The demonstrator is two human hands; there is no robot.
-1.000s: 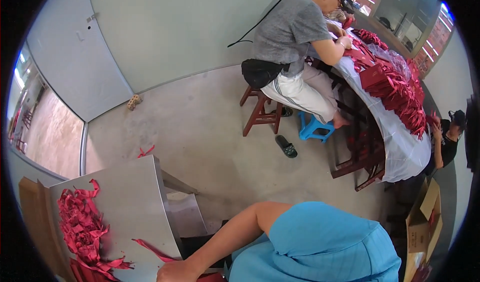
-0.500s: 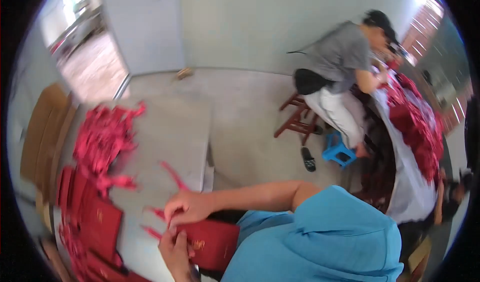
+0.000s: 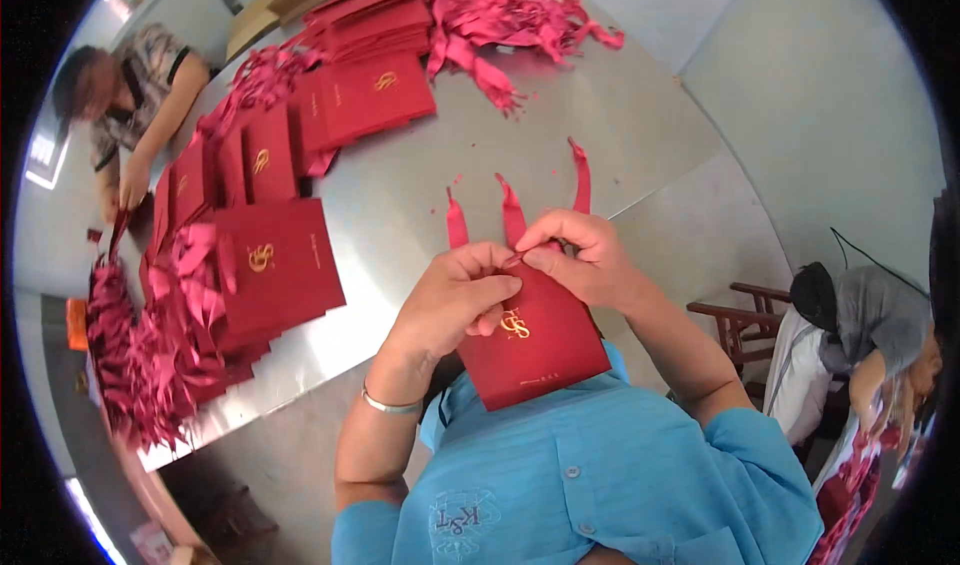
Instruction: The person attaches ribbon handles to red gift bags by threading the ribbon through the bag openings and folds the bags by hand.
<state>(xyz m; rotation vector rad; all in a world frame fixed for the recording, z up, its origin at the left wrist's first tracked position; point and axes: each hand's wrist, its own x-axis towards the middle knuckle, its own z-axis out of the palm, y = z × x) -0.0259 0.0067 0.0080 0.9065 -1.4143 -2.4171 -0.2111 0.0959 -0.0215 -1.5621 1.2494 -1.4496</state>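
Observation:
A dark red flat paper bag (image 3: 545, 355) with a gold emblem lies against my front, at the table's near edge. At its far edge my left hand (image 3: 455, 300) and my right hand (image 3: 580, 260) are closed, fingertips meeting. Between them they pinch a small bit of dark pink ribbon (image 3: 513, 261); how it joins the bag is hidden by the fingers. Beyond the bag, three ribbon ends lie on the table: a left one (image 3: 456, 223), a middle one (image 3: 512, 205) and a right one (image 3: 582, 180). A bracelet circles my left wrist.
Stacks of red bags (image 3: 285, 265) with trailing ribbons line the table's (image 3: 390, 195) left side. A heap of loose pink ribbons (image 3: 515, 15) is at the far end. One person (image 3: 150, 95) works across at left; another (image 3: 880, 315) bends over red material beside a wooden stool (image 3: 740, 315) at right.
The head view has swung left, bringing the bag stacks and the person across the table into sight. Both hands stay together at the bag's edge.

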